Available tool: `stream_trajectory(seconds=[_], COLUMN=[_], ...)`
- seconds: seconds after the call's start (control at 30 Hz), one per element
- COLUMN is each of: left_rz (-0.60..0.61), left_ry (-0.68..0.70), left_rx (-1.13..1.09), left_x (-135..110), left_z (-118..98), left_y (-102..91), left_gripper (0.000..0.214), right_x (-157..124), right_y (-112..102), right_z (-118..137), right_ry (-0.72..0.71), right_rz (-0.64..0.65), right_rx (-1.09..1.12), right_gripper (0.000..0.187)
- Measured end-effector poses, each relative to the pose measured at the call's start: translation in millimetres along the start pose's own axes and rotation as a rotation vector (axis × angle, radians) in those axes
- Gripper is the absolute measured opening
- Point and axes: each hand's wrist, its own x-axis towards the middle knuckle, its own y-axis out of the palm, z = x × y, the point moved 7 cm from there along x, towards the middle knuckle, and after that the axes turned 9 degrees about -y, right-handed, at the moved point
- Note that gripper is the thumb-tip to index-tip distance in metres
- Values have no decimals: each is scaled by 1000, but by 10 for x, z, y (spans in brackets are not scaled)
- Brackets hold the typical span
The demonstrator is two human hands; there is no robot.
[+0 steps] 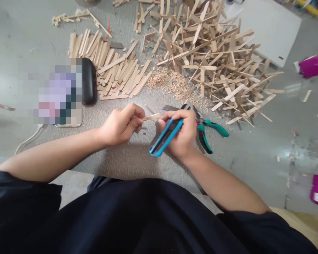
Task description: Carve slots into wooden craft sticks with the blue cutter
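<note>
My left hand [124, 123] is closed in a pinch on a short wooden craft stick [151, 116], whose free end points toward my right hand. In my right hand [184, 132] is a blue utility knife [167, 138], its handle slanting down toward me. The knife's front end is mostly hidden by my fingers, close to the stick's tip; whether the blade touches the wood I cannot tell. Pliers with teal and black handles [210, 132] lie on the table just right of my right hand. A flat metal strip [169, 108] shows behind that hand.
Loose craft sticks [116, 70] lie in rows at the back left, beside a black case [88, 81] and a blurred-out device. A heap of crossed stick assemblies [214, 60] fills the back right. Wood shavings [172, 83] lie between them. Purple objects [312, 65] sit far right.
</note>
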Motion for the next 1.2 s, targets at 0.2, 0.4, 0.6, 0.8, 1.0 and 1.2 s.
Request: stream_trajectory(seconds=[0.2, 0.4, 0.6, 0.8, 1.0, 1.2], left_rz=[73, 128, 136, 107, 70, 47], left_ry=[-102, -159, -100, -104, 65, 192], left_rx=[44, 35, 42, 122, 254, 395], left_x=[27, 71, 19, 26, -21, -45], left_z=[55, 102, 56, 92, 50, 24], left_y=[44, 78, 109, 99, 105, 122], left_gripper=[25, 27, 25, 27, 30, 34], right_x=[-41, -98, -93, -120, -180, -192], right_y=[52, 181, 220, 152, 173, 172], right_z=[-168, -213, -282, -439, -446, -426], right_ry=[135, 222, 274, 340, 334, 341], right_rz=[-177, -109, -82, -107, -157, -222], right_rx=[387, 560, 599, 577, 580, 562], right_gripper=[50, 56, 61, 58, 50, 52])
